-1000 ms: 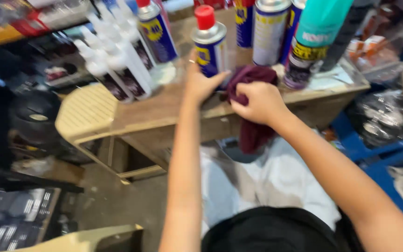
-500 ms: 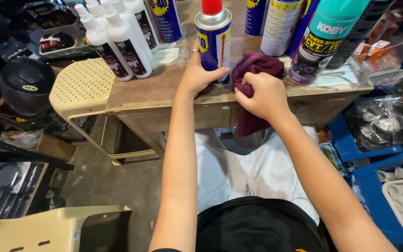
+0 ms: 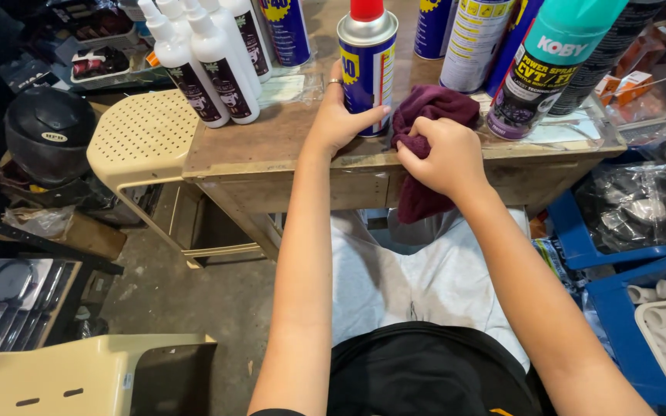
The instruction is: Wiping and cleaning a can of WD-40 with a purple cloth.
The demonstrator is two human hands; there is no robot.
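Maroon cloth (image 3: 425,115) lies bunched at the wooden table's (image 3: 271,146) front edge, its tail hanging over, clenched in the right hand (image 3: 439,154). The left hand (image 3: 341,115) now wraps its fingers (image 3: 371,113) around the blue-and-yellow spray can (image 3: 366,65), where half a second ago it lay flatter at the can's base. White spray bottles (image 3: 213,65) stand well left.

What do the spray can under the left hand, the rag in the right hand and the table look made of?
Spray can: apparently metal, glossy blue and yellow with a silver top rim, and a red cap, likely plastic. Rag: soft maroon cloth, bunched and drooping over the edge. Table: worn, unfinished-looking wood with scuffed brown grain.
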